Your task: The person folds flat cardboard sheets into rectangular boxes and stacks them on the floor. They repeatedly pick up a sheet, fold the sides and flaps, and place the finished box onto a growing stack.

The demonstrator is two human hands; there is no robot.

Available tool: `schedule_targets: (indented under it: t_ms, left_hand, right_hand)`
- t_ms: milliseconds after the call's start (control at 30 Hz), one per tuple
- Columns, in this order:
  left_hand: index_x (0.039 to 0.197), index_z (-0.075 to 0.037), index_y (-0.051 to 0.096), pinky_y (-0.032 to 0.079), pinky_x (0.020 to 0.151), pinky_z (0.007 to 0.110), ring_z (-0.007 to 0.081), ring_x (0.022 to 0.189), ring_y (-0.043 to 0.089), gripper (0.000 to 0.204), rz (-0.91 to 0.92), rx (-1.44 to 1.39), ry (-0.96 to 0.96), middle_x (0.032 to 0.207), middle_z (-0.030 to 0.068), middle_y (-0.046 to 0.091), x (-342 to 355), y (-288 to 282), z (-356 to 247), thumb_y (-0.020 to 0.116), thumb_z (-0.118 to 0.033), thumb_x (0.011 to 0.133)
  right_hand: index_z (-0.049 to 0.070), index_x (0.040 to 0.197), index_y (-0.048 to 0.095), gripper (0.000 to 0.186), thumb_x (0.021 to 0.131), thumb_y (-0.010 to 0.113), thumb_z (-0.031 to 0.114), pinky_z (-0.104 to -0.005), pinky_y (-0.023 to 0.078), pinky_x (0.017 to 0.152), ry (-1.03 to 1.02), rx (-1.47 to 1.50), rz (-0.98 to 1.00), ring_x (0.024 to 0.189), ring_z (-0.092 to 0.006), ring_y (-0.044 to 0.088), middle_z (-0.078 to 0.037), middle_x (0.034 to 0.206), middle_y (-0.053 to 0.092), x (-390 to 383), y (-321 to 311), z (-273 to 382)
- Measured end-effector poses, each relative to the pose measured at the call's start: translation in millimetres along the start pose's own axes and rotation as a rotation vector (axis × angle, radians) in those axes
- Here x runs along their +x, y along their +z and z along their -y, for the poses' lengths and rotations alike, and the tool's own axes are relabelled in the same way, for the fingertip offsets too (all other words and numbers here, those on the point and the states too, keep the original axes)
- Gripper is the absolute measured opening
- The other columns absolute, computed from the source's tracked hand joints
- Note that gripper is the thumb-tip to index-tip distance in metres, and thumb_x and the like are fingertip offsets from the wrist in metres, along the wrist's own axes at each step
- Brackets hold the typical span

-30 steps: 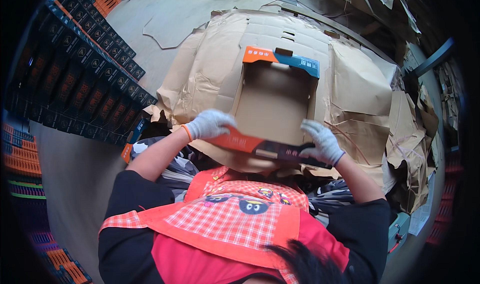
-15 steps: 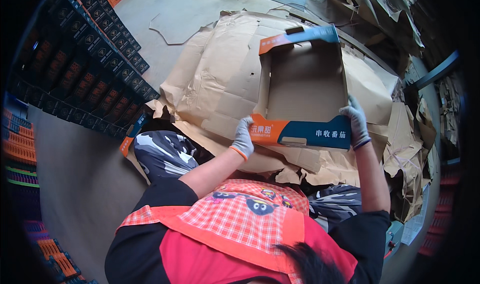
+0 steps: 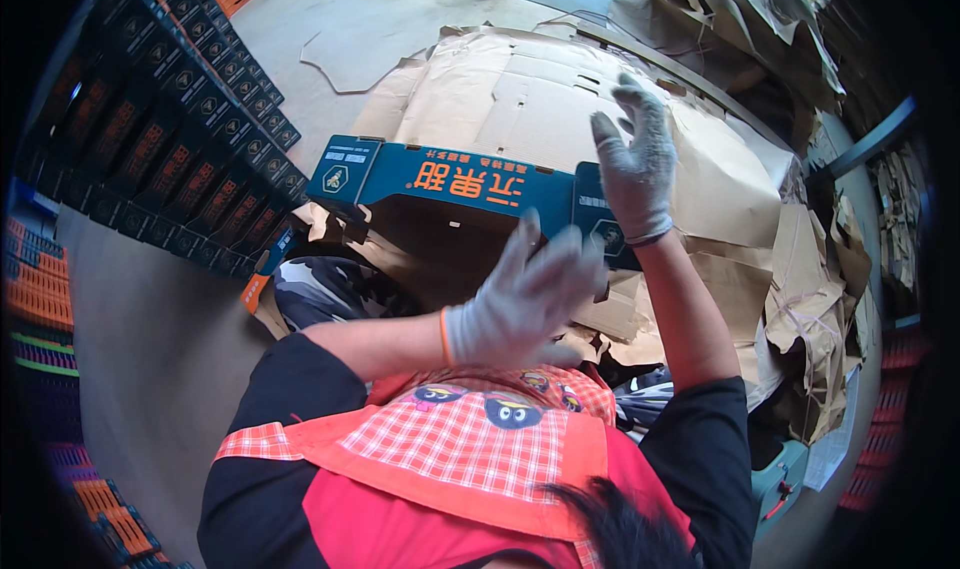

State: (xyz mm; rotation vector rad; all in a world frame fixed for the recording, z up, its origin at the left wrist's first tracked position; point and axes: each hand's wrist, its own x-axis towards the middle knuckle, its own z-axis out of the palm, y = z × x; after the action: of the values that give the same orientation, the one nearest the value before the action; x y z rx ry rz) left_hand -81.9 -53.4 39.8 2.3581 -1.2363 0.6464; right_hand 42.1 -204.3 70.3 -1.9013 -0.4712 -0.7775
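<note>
A cardboard tray box [image 3: 455,181] rests in front of me, tilted with its hollow brown inside turned toward my body. Its teal printed side reads upside down, and its right end lies behind my hands. My right hand [image 3: 638,164], in a grey-white knit glove, is raised over that right end, fingers apart and nothing in them. Lower and nearer, my left hand [image 3: 520,304], gloved with an orange cuff, reaches across the box opening. Its fingers look stretched out and somewhat blurred, holding nothing that I can see.
Brown cardboard sheets [image 3: 470,79] are heaped beneath and beyond the box. Tall stacks of dark printed boxes [image 3: 170,119] stand at the left, with orange crates [image 3: 38,299] farther out. Torn cardboard [image 3: 700,19] piles up at the far right. A teal case [image 3: 780,484] sits beside my right elbow.
Both hands have let go of the box. It has turned over and come down nearer and to the left. My left hand has moved right; my right hand has moved up and left.
</note>
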Motion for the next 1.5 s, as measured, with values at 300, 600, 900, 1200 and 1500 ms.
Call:
schedule_targets:
  t_ms: [300, 600, 900, 1200, 1500]
  left_hand:
    - [0.107, 0.003, 0.056, 0.040, 0.092, 0.043, 0.0339, 0.099, 0.057, 0.099, -0.019, 0.157, -0.232, 0.103, 0.0207, 0.059, 60, 16, 95, 0.069, -0.077, 0.051]
    - [0.088, -0.002, 0.056, 0.040, 0.083, 0.039, 0.0313, 0.082, 0.055, 0.083, 0.124, -0.001, -0.314, 0.084, 0.0152, 0.056, 54, 2, 82, 0.074, -0.073, 0.048]
    - [0.089, 0.005, 0.061, 0.035, 0.089, 0.039, 0.0293, 0.087, 0.056, 0.092, 0.014, 0.075, -0.283, 0.086, 0.0176, 0.059, 47, 20, 72, 0.065, -0.079, 0.052]
    - [0.136, 0.010, 0.037, 0.038, 0.105, 0.035, 0.0304, 0.123, 0.050, 0.069, -0.449, -0.524, -0.498, 0.132, 0.0231, 0.049, 26, 2, 108, 0.049, -0.045, 0.095]
    - [0.107, 0.000, 0.064, 0.051, 0.087, 0.040, 0.0340, 0.093, 0.065, 0.026, -0.298, -0.078, -0.203, 0.101, 0.0174, 0.067, -84, -63, 56, 0.060, -0.017, 0.088]
  right_hand:
    - [0.010, 0.094, 0.062, 0.019, 0.086, 0.062, 0.028, -0.0384, 0.052, 0.057, -0.001, -0.579, 0.462, 0.065, -0.0326, 0.066, -0.015, 0.070, 0.066, 11, -55, -5]
    - [0.010, 0.063, 0.058, 0.027, 0.085, 0.057, 0.025, -0.0426, 0.044, 0.051, -0.592, -0.708, 0.746, 0.051, -0.0322, 0.056, -0.011, 0.055, 0.055, 36, -20, 11]
    - [0.008, 0.076, 0.064, 0.029, 0.089, 0.054, 0.032, -0.0445, 0.049, 0.062, -0.174, -0.642, 0.709, 0.069, -0.0355, 0.063, -0.017, 0.072, 0.064, 20, 8, -27]
    - [0.010, 0.109, 0.062, 0.044, 0.077, 0.069, 0.038, -0.0416, 0.051, 0.076, -0.257, -0.382, 0.638, 0.087, -0.0345, 0.063, -0.014, 0.099, 0.064, -2, 16, 23]
    - [0.004, 0.102, 0.066, 0.040, 0.066, 0.069, 0.021, -0.0340, 0.051, 0.077, 0.125, -0.118, 0.559, 0.081, -0.0248, 0.066, -0.011, 0.081, 0.067, 36, -50, -41]
